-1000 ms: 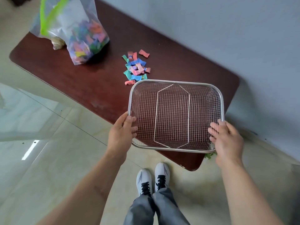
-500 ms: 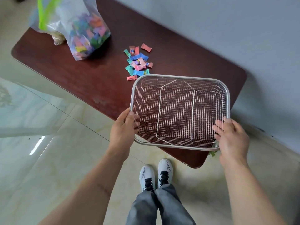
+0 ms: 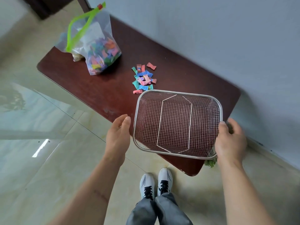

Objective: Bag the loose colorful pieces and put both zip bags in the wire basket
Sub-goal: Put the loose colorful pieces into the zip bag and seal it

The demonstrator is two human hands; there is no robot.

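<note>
The wire basket (image 3: 177, 93) rests empty on the near right part of the dark wooden table (image 3: 105, 91). My left hand (image 3: 119, 133) hovers just off the basket's left rim with its fingers apart. Against the right rim sits my right hand (image 3: 230, 142), thumb touching the rim and fingers loose outside it. A pile of loose colorful pieces (image 3: 143, 78) lies just beyond the basket's far left corner. A clear zip bag (image 3: 99, 51) with a green zip strip stands at the table's far left, partly filled with colorful pieces. Something beige (image 3: 78, 57) shows behind it.
The table stands along a grey wall (image 3: 211, 38). Glossy floor tiles (image 3: 40, 151) spread to the left and below. My shoes (image 3: 155, 184) stand in front of the table's near corner. A green scrap (image 3: 211, 163) peeks out under that corner.
Both hands gripped the basket's near corners earlier. My left hand has come off the rim and my right hand has loosened. The view has shifted, showing more of the bag.
</note>
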